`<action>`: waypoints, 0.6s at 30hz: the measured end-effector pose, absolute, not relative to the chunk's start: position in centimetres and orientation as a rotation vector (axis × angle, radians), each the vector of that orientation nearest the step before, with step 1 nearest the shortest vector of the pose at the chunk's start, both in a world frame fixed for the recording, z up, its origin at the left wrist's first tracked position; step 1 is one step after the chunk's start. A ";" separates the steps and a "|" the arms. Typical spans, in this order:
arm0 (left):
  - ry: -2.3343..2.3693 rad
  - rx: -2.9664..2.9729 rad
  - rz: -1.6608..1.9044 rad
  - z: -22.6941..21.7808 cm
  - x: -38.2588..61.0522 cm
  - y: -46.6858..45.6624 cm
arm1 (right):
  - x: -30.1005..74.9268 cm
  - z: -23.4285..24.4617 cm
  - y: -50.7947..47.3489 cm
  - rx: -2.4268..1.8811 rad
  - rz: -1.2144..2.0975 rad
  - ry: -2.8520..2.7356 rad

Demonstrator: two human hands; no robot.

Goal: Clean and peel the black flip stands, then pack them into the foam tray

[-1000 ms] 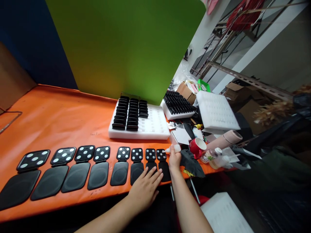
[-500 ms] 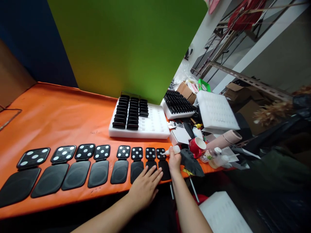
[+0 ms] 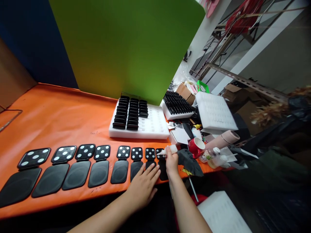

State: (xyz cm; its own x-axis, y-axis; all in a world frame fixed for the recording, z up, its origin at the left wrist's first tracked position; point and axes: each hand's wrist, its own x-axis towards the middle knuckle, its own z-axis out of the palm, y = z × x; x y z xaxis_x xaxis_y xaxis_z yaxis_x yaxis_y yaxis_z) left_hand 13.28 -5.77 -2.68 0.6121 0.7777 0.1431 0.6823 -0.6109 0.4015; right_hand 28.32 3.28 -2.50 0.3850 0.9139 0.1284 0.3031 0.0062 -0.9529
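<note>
My right hand (image 3: 172, 160) grips a small white squeeze bottle (image 3: 173, 149) with a fine nozzle. Its tip points left, over the white-dotted upper half of the rightmost black hinged case (image 3: 163, 171). My left hand (image 3: 143, 184) lies palm down with fingers stretched, covering part of the lower halves of the cases beside it. Several such cases lie opened flat in a row along the table, each with a five-dot square panel (image 3: 123, 152) above and a plain black half (image 3: 119, 172) below.
Behind the row, a white foam tray (image 3: 155, 129) holds upright black pieces, and a second filled tray (image 3: 178, 113) stands to its right. A dark cloth (image 3: 190, 162), a red mug (image 3: 196, 146), a pink tumbler (image 3: 222, 140) and clear bottles (image 3: 206, 156) crowd the right side of the orange table (image 3: 73, 119).
My right hand and the bottle have shifted slightly left, and the nozzle now lies nearer the left side of the last dotted panel. My left hand has edged left a little.
</note>
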 end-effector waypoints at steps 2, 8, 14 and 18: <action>1.218 2.540 0.451 -2.8 12.2 -6.0 | 27.2 -2.5 3.1 -1.543 0.708 -1.193; 1.254 2.589 0.405 -3.7 9.9 -6.6 | 25.6 -2.8 3.2 -1.605 0.644 -1.326; 1.296 2.616 0.487 -4.3 10.0 -6.5 | 25.6 -3.1 3.6 -1.667 0.545 -1.402; 1.299 2.603 0.497 -4.4 10.0 -6.4 | 25.9 -2.9 3.8 -1.668 0.544 -1.418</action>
